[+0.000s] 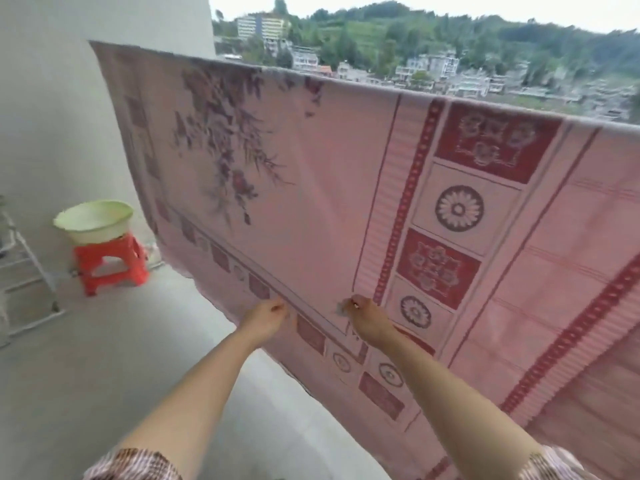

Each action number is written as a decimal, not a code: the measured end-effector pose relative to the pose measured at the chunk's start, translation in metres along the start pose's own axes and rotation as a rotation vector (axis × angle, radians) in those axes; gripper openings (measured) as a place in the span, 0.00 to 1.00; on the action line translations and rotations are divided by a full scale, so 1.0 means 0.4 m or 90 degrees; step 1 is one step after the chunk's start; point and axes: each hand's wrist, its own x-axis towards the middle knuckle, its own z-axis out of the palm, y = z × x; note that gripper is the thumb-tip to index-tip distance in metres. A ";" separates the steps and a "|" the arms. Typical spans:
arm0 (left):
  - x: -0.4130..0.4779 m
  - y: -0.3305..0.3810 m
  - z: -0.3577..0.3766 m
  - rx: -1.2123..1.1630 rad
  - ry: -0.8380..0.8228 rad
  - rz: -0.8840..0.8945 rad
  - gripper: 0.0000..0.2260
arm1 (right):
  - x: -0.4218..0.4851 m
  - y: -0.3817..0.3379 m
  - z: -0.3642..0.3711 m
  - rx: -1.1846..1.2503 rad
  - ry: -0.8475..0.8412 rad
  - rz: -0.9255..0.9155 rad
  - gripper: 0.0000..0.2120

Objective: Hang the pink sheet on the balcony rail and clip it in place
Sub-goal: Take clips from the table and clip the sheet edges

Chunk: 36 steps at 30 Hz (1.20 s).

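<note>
Head view is blurred, yet left hand (pixel 268 315) and right hand (pixel 367 320) each pinch the pink sheet (pixel 311 209).

Apparently pinching: left hand (pixel 269 315), right hand (pixel 367 319).

Rail hidden under the pink sheet (pixel 311 202); sheet's rt side runs off frame. Small thing (pixel 341 308) pinched in right hand (pixel 369 320), too blurry to ID.

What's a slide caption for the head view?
Left hand and right hand hold the lower part of the hung pink sheet.
</note>
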 end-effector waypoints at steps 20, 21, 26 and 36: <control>0.831 -0.248 -0.889 -0.316 0.236 -0.105 0.08 | 0.949 -0.937 0.360 0.238 -0.155 -0.247 0.17; 0.868 -0.273 -0.935 -0.348 0.245 -0.116 0.08 | 0.989 -0.981 0.394 0.242 -0.162 -0.252 0.14; 1.030 -0.406 -1.183 -0.451 0.282 -0.107 0.12 | 1.192 -1.217 0.594 0.199 -0.195 -0.299 0.08; 1.347 -0.707 -1.714 -0.487 0.190 -0.085 0.24 | 1.557 -1.683 0.953 0.286 -0.204 -0.276 0.10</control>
